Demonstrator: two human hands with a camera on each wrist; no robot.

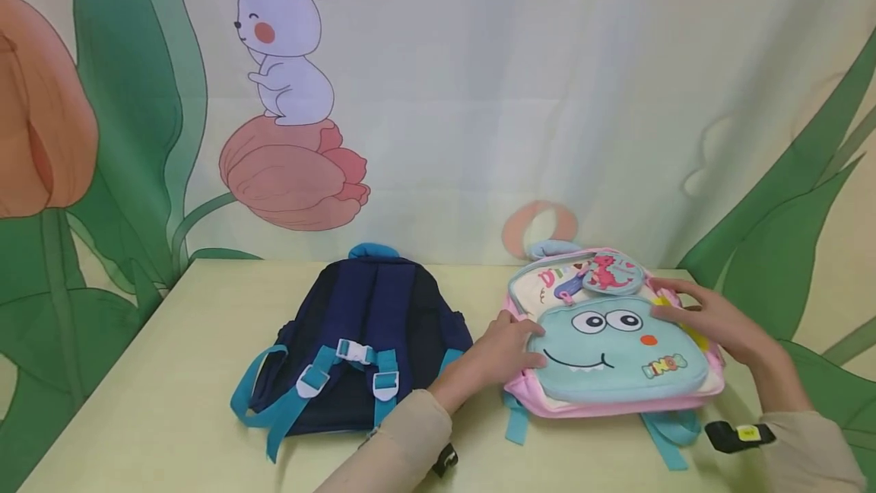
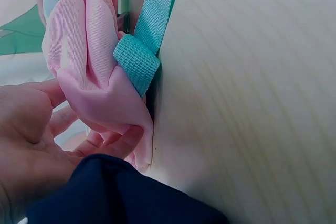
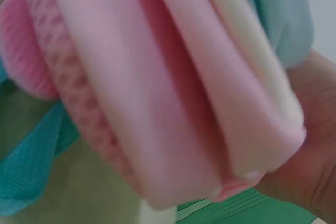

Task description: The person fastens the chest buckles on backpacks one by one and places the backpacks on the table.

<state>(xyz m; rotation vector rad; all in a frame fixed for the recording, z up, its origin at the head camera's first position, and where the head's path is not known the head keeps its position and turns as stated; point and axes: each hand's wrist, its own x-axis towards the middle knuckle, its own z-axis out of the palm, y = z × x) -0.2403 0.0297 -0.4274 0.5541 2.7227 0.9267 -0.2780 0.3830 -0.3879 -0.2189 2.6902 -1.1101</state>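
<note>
A pink and mint-green children's backpack (image 1: 595, 379) with a smiling cartoon face lies front side up on the right of the table. My left hand (image 1: 496, 352) grips its left side, some fingers on the front and others round the edge. In the left wrist view those fingers press into the pink side fabric (image 2: 100, 40). On the upper right side, my right hand (image 1: 718, 322) holds the bag, fingers over its edge. The right wrist view shows pink side panels (image 3: 157, 103) up close, hiding most of that hand's fingers.
A navy backpack (image 1: 372, 303) with turquoise straps (image 1: 274, 409) and white buckles lies back side up, left of the pink one. Both rest on a pale yellow table (image 1: 171, 371). Behind hangs a curtain (image 1: 438, 97) printed with a rabbit and tulips.
</note>
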